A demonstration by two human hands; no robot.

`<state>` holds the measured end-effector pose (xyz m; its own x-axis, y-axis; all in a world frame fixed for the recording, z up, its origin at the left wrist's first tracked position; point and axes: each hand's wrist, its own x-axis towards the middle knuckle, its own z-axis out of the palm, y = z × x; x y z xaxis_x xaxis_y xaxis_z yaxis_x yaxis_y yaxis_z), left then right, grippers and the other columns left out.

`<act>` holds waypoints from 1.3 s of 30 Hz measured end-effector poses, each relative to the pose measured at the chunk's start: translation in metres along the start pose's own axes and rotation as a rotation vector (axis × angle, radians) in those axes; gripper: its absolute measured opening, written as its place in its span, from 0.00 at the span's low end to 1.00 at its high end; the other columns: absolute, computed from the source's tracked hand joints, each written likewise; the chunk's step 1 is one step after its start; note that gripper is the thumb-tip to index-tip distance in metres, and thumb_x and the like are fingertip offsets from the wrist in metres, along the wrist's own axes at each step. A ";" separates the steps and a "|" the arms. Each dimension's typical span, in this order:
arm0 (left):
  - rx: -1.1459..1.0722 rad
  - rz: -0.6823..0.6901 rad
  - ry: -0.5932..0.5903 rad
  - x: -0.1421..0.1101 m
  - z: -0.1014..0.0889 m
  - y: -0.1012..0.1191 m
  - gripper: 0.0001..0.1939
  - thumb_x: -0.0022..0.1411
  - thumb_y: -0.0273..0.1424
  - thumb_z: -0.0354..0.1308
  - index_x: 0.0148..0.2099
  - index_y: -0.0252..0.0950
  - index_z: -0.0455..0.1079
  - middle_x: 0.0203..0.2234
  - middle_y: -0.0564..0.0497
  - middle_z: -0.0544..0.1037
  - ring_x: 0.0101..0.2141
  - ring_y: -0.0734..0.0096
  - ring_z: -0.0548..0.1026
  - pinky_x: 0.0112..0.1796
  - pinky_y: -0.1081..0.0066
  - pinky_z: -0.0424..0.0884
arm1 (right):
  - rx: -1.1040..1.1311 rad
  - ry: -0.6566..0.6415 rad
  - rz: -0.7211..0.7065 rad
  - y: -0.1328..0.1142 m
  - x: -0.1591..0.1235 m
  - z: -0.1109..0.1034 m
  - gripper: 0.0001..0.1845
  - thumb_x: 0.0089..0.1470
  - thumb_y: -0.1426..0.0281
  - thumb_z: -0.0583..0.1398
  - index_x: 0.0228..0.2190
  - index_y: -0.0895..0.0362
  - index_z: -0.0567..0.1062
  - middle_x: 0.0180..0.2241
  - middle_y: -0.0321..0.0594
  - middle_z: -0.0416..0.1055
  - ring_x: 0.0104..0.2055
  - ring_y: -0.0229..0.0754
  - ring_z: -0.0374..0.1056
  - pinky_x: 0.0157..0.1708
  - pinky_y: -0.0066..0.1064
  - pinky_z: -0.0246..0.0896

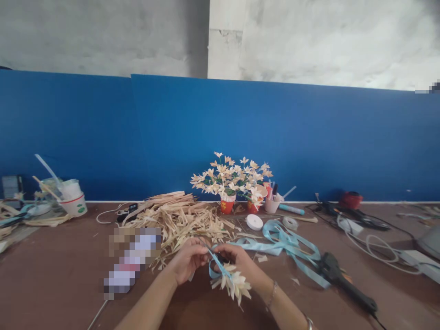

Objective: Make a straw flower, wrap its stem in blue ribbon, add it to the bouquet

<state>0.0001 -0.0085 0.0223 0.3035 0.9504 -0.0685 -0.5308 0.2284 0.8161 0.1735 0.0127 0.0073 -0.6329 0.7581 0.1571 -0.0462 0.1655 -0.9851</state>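
My left hand [190,257], fingers closed in a pinch, holds the end of a light blue ribbon [216,262]. The ribbon runs down to a bunch of cream husk flowers [237,286], which hangs below my hands with its petals toward me. Close by on the right, the fingers of my right hand [239,260] are curled around a dark tool that looks like scissors [222,258]. Its thin tip points toward my left fingers. My right fingers hide most of the tool and part of the flower stem.
Dry husk strips [178,215] lie piled behind my hands. Two red pots [226,206] of husk flowers stand at the panel. Loose blue ribbon [285,243] and a black glue gun [347,284] lie right. A white cup [74,205] stands left; cables [371,250] cross the far right.
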 end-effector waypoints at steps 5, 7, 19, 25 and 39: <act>-0.001 -0.008 0.034 0.000 0.002 0.000 0.07 0.39 0.24 0.62 0.24 0.31 0.66 0.18 0.56 0.68 0.17 0.82 0.64 0.18 0.80 0.56 | 0.018 0.019 -0.029 -0.002 0.000 0.003 0.19 0.37 0.68 0.67 0.35 0.58 0.72 0.30 0.39 0.73 0.33 0.40 0.68 0.38 0.33 0.62; 0.001 -0.016 0.028 0.000 0.002 0.000 0.07 0.39 0.24 0.62 0.24 0.31 0.65 0.17 0.56 0.68 0.17 0.82 0.64 0.18 0.79 0.56 | 0.016 0.024 -0.022 -0.002 -0.001 0.003 0.18 0.38 0.68 0.67 0.35 0.59 0.72 0.30 0.39 0.73 0.33 0.40 0.68 0.37 0.33 0.62; 0.024 -0.033 0.061 0.000 0.001 -0.003 0.08 0.39 0.24 0.60 0.26 0.32 0.65 0.18 0.56 0.69 0.18 0.81 0.65 0.20 0.79 0.58 | -0.045 0.047 -0.040 0.004 -0.001 0.002 0.17 0.39 0.69 0.65 0.36 0.58 0.72 0.31 0.40 0.72 0.34 0.41 0.67 0.37 0.33 0.61; 0.052 -0.032 0.062 0.001 0.001 -0.002 0.08 0.39 0.25 0.59 0.23 0.34 0.61 0.13 0.58 0.65 0.15 0.82 0.61 0.15 0.81 0.50 | -0.100 0.142 0.002 0.006 0.001 0.000 0.11 0.43 0.70 0.62 0.33 0.58 0.74 0.25 0.36 0.70 0.27 0.36 0.65 0.30 0.28 0.60; 0.208 0.115 0.154 -0.001 -0.005 0.017 0.07 0.45 0.26 0.55 0.31 0.35 0.62 0.21 0.55 0.73 0.12 0.86 0.55 0.14 0.81 0.40 | 0.117 0.176 0.228 -0.006 -0.001 -0.019 0.20 0.40 0.61 0.64 0.34 0.59 0.69 0.18 0.28 0.62 0.15 0.26 0.52 0.14 0.19 0.41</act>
<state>-0.0126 -0.0042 0.0335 0.1185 0.9921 -0.0416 -0.3767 0.0836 0.9226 0.1893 0.0225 0.0142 -0.4945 0.8664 -0.0696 -0.0137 -0.0878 -0.9960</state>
